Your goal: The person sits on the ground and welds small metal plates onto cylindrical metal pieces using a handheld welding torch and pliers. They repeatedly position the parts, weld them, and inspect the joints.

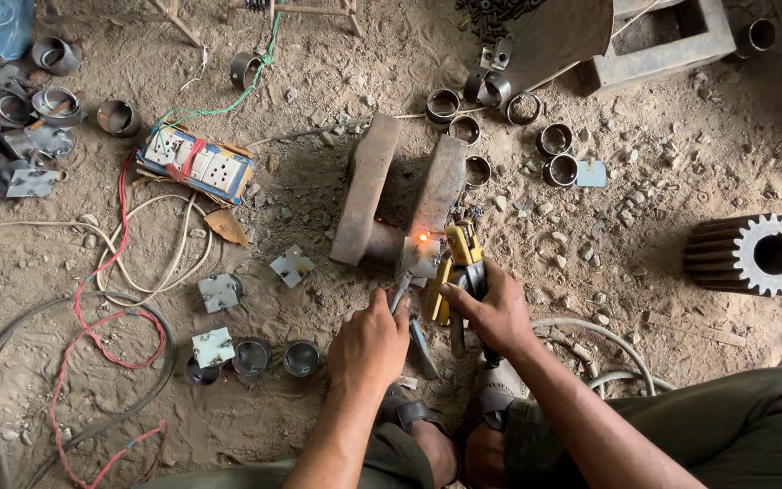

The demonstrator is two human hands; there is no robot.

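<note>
Two hands work: right hand grips a yellow electrode holder, left hand seemingly clamps pliers steadying a plate; its weld spot glows, several rings lie unwelded.

Yellow electrode holder, orange glowing spot, red cable, green wire, blue-edged socket box.

A dirt-floor welding workshop: cut steel rings, square plates, a gear and cables lie scattered.

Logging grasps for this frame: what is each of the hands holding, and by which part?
Right hand grips the yellow electrode holder by its handle. Left hand holds a grey metal tool by its lower end; its kind cannot be told.
</note>
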